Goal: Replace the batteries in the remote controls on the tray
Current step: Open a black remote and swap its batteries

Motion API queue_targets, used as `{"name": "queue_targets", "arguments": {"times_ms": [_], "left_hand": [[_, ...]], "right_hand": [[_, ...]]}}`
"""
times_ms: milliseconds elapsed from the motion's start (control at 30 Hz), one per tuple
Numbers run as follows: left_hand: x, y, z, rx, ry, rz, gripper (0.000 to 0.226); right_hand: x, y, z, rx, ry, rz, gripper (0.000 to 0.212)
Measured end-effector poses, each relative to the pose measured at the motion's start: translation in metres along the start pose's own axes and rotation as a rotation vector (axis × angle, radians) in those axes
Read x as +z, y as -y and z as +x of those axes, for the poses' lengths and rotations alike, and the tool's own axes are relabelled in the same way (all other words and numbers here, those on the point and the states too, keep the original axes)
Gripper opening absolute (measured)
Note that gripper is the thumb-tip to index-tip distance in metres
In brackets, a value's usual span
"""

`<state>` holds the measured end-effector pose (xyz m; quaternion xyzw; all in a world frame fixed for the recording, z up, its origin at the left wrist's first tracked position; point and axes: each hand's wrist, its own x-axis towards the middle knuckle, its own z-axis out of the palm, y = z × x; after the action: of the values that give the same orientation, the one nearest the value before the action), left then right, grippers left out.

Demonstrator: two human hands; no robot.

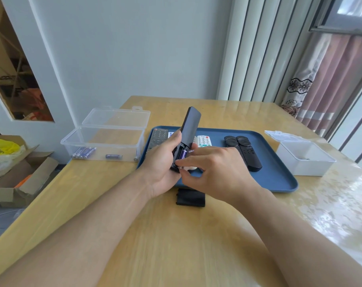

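Note:
My left hand (161, 162) grips a black remote (189, 125) back-up over the blue tray (279, 179), its battery bay uncovered. A purple battery (183, 154) lies in the bay. My right hand (213, 168) pinches at the lower end of that battery with thumb and forefinger. The remote's black cover (191, 197) lies on the table just in front of the tray. On the tray rest a black keypad remote (158, 136), a white remote (204, 140) and two black remotes (244, 152) side by side.
A clear lidded box (105, 141) at the left holds several blue batteries (83, 152). A white plastic box (304, 156) with its lid up stands right of the tray. A cardboard box (20, 179) sits on the floor past the table's left edge.

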<state>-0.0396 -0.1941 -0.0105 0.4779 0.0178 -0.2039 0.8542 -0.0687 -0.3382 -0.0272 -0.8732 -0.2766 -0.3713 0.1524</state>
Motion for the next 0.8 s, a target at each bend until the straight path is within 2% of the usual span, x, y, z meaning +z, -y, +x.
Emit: {"name": "queue_targets", "arguments": {"times_ms": [200, 467, 667, 800], "left_hand": [[-0.001, -0.003, -0.001, -0.054, 0.006, -0.033, 0.045], [-0.003, -0.006, 0.001, -0.048, 0.025, -0.028, 0.043], [-0.009, -0.012, 0.001, -0.072, 0.148, 0.072, 0.051], [-0.007, -0.011, -0.002, -0.058, 0.228, 0.125, 0.049]], "right_hand": [[0.005, 0.004, 0.001, -0.074, -0.073, -0.062, 0.017], [0.008, 0.003, 0.001, -0.079, -0.074, -0.049, 0.017], [0.005, -0.011, -0.001, -0.073, 0.087, 0.050, 0.025], [0.007, -0.015, 0.000, -0.056, 0.115, 0.123, 0.027]]}}
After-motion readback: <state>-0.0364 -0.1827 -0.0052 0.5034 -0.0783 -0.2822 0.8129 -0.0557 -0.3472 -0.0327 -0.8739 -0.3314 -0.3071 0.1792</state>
